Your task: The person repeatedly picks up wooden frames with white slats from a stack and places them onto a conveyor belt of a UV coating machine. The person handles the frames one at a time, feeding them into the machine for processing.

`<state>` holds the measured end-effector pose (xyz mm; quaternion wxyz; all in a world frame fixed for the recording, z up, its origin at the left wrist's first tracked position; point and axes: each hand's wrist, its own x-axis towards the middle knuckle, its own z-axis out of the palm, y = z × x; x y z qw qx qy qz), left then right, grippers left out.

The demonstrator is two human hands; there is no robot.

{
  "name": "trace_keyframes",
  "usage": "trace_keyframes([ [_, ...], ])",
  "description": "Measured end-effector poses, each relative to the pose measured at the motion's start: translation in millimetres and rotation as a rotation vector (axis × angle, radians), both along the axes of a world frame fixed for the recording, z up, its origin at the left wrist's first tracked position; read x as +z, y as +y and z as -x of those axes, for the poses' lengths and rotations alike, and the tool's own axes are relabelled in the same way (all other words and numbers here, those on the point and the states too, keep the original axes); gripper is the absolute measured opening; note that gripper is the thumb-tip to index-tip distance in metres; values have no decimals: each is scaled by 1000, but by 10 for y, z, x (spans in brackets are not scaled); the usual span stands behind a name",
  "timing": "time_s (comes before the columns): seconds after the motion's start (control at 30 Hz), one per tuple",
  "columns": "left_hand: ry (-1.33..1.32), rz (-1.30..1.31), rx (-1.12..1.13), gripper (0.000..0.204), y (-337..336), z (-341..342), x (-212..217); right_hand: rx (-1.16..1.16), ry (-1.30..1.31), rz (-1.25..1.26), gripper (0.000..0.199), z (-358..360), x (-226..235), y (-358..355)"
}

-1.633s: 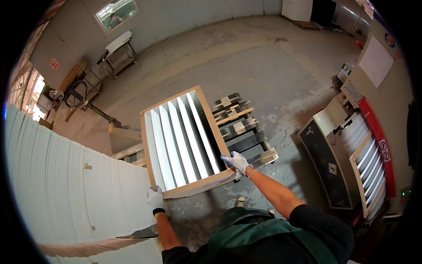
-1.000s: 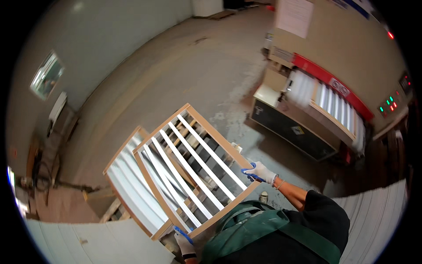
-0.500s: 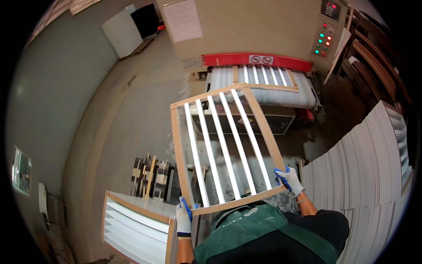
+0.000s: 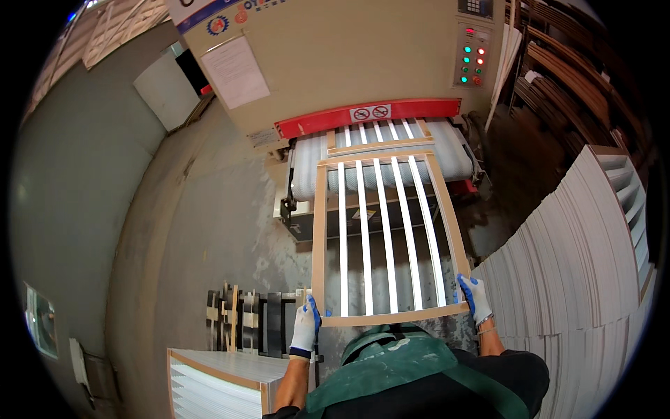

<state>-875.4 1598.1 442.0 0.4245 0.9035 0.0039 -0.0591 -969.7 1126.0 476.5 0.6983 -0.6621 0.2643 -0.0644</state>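
Between my two gloved hands I hold a rectangular slatted frame (image 4: 321, 230), brown at the border, with several white bars across its opening. My left hand (image 4: 306, 325), in a white and blue glove, grips its near left corner. At the near right corner, my right hand (image 4: 475, 299) is closed round the edge. The frame's far end reaches over the near edge of the machine's pale conveyor belt (image 4: 452, 153); whether it touches the belt I cannot tell. Just beyond it, another slatted frame (image 4: 380, 146) lies on the belt, partly under the red guard bar (image 4: 314, 124).
A big beige machine (image 4: 363, 56) with a lit control panel (image 4: 472, 59) stands ahead. Tall stacked frames (image 4: 558, 258) rise at my right. Another stack (image 4: 216, 377) sits at lower left, beside a roller stand (image 4: 244, 318). Boards (image 4: 572, 77) lean at far right.
The held frame has swung from a tilt to nearly straight and moved forward to the belt's near edge. The frame on the belt has slid farther under the guard bar.
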Motion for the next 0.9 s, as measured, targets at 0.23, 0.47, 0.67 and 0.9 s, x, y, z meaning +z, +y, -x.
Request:
trace_keyframes([
  [0.23, -31, -70, 80, 62, -398, -312, 229, -42, -81, -69, 42, -511, -205, -352],
  [0.47, 60, -9, 28, 58, -165, -741, -188, -2, -25, -177, 43, -950, -206, -528],
  [0.67, 391, 519, 114, 69, -301, -673, 138, 26, 20, -289, 46, -1255, -280, -755],
  [0.9, 334, 475, 251, 70, -496, -875, 350, 79, -53, -410, 43, -1434, -146, -760],
])
